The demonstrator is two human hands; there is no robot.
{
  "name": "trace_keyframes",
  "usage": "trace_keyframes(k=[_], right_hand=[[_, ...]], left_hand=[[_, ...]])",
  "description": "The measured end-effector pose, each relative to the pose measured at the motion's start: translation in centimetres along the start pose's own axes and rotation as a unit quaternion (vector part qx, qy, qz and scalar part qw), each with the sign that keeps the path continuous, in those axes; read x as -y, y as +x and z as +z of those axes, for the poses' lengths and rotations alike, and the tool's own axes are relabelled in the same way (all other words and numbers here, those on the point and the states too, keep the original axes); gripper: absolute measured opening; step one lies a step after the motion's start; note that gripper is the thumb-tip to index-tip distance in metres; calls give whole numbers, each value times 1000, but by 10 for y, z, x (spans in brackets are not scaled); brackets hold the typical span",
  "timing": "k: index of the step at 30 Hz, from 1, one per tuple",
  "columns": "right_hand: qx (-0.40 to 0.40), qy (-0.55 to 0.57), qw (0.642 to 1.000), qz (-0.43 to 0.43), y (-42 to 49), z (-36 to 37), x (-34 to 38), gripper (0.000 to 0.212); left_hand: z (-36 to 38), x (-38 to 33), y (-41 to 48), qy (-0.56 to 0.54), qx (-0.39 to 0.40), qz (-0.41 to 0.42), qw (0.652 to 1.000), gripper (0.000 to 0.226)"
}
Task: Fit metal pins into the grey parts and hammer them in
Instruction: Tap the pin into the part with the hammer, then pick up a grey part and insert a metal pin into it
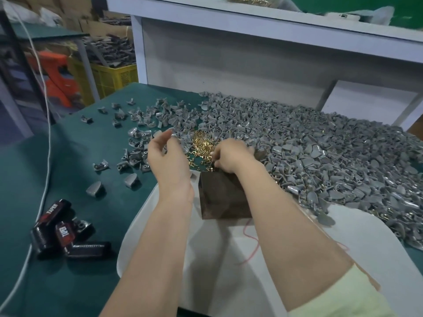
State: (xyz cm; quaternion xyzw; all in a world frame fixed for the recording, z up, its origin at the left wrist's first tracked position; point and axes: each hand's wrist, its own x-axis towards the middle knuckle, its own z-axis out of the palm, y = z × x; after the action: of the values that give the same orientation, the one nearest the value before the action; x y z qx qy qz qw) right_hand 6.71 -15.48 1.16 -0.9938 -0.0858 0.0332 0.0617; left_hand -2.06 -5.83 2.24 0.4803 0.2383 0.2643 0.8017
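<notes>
Small gold-coloured metal pins (201,145) lie in a loose heap just beyond the dark block (223,197). Grey parts (320,152), wedge-shaped, sprawl in a broad pile right of the block and thin to scattered pieces left of it.

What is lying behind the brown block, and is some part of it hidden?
A heap of gold pins lies behind the brown block, with grey parts around it. The right hand covers the block's far edge and part of the heap.

pins (201,145) on table (20,191), behind block (222,197) | parts heap (320,161) right of pins | tape dispensers (61,229) far left
</notes>
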Motion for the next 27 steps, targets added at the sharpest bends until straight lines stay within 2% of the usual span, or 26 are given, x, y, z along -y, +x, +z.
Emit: trace_keyframes(k=[3,6,8,11,13,16,19,21,24,27], right_hand=[[-69,-26,995,74,1,0,-15,26],[-65,-14,986,153,-2,-3,-25,38],[-61,-4,985,159,-3,-4,-21,37],[-109,35,990,82,-5,-6,-4,34],[-95,101,990,-9,-8,-10,14,28],[16,145,984,-98,-14,-13,38,19],[120,43,987,-93,-12,-1,57,25],[110,10,991,-75,-9,9,62,32],[36,54,995,-81,-11,7,55,22],[-28,234,966,-110,-20,-12,37,4]], left_hand=[[0,0,0,-5,-1,-3,1000,21],[0,0,1,-11,-4,-1,1000,22],[-1,0,2,-14,-5,2,1000,21],[-2,0,5,-25,-25,3,999,22],[-4,-1,9,-52,-54,0,997,24],[-8,-3,16,-93,-96,-3,991,24],[-9,-2,16,-99,-108,-2,989,23],[-7,-1,16,-90,-101,-3,991,23],[-6,1,13,-45,-57,6,997,24],[-3,4,9,20,30,37,999,30]])
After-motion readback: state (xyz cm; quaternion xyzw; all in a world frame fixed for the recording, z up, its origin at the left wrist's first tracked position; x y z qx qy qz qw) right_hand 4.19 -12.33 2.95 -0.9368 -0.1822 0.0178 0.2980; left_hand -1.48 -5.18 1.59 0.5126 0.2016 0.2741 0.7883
